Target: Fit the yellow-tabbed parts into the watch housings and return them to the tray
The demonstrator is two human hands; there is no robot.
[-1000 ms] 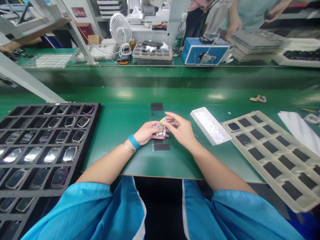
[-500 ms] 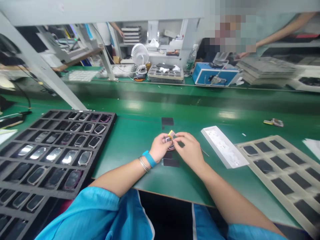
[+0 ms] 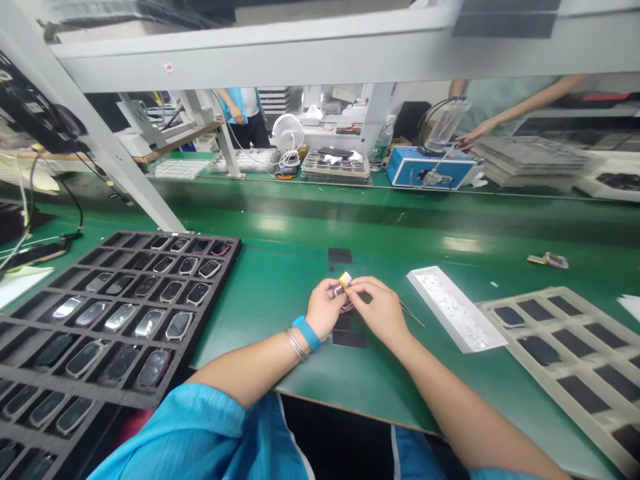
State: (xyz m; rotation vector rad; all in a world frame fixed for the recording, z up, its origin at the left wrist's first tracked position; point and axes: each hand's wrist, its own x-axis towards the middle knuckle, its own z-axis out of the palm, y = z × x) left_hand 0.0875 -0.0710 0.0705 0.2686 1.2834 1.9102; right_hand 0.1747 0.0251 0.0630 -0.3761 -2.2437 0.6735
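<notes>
Centrally, in the head view, grips a small purple-edged watch case [image 3: 347,305] with left hand [image 3: 323,308], with fingers and thumb curled round it, over the green tabletop [image 3: 260,287]. Brings right hand [image 3: 383,310] against the same case, with thumb and index finger together just under a yellow-banded white piece [image 3: 345,277]; cannot tell whether pinching or merely touching it. Shows a slim metal tool [image 3: 414,315] jutting past the right hand, partly hidden. Has a far dark patch [image 3: 340,256] beyond the hands and a near dark patch [image 3: 349,339] below them, well short of the front edge [image 3: 350,411]. Leaves a broad stretch of green leftward to the rim of a black tray [image 3: 214,292], and a narrower one rightward to a white box [image 3: 436,312], close against a beige tray [image 3: 553,373]. Reaches deeper toward the back ledge [image 3: 320,203], under a grey crossbar [image 3: 300,63].
</notes>
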